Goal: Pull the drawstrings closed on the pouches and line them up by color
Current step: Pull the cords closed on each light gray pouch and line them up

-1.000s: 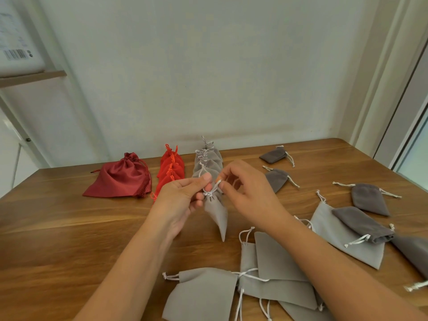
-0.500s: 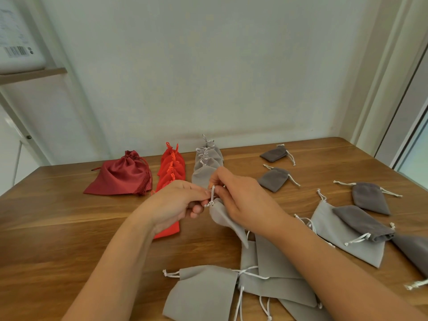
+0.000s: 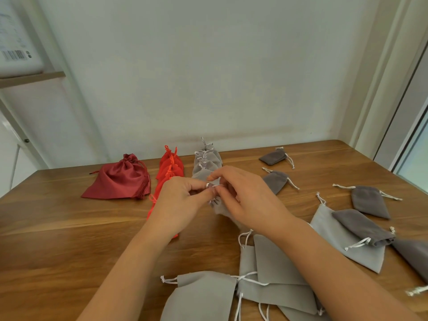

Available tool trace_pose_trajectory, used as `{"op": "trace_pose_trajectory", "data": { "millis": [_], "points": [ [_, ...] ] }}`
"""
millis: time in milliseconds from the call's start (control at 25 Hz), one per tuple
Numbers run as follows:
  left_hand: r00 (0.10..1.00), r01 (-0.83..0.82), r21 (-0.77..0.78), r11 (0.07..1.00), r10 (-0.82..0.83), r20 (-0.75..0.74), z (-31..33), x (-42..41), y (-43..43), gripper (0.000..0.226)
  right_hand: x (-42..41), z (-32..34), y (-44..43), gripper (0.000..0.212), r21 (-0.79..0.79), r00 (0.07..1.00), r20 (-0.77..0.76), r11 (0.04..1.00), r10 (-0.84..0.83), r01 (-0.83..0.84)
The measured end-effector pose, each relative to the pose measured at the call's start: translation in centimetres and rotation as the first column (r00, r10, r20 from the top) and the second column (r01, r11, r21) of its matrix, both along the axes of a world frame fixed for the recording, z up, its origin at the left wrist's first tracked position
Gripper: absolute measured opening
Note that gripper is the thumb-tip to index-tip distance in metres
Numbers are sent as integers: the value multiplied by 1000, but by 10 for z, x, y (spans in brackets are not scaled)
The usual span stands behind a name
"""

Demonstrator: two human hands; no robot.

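Wooden tabletop (image 3: 58,251) held closed rows of orange-red satin pouches (image 3: 170,167) and light grey velvet pouches (image 3: 207,163) at upper centre. Left hand (image 3: 178,205) and right hand (image 3: 250,202) pinched the white drawstring (image 3: 216,186) of a small grey pouch (image 3: 220,210) mid-frame; open flat grey pouches (image 3: 201,295) at lower right awaited closing.

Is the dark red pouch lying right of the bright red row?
No, the dark red pouch lies left of the bright red row.
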State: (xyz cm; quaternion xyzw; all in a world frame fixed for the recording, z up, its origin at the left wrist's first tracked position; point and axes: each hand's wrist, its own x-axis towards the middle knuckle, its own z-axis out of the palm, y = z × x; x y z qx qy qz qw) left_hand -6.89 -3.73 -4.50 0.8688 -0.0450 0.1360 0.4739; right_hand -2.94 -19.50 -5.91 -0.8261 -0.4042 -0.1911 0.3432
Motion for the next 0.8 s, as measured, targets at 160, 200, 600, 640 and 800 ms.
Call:
{"op": "trace_pose_trajectory", "data": {
  "millis": [160,200,600,640,800],
  "points": [
    [990,-65,-265,962,29,-138,-1,3,-4,13,5,-2,0,10,29,995,32,995,-95,94],
    [986,-72,-340,937,15,-168,-1,4,-2,12,6,-1,0,8,38,993,27,993,-114,113],
    [963,-131,-546,827,-24,-267,1,4,4,7,5,9,-11,4,120,968,-248,993,22,8],
    [966,-118,-514,849,-22,-257,2,3,4,10,5,9,-12,6,143,963,-267,990,43,-5],
    [969,27,-410,912,-125,-214,7,-4,0,10,8,9,-16,19,187,890,-417,976,185,-116]
  ]
}}
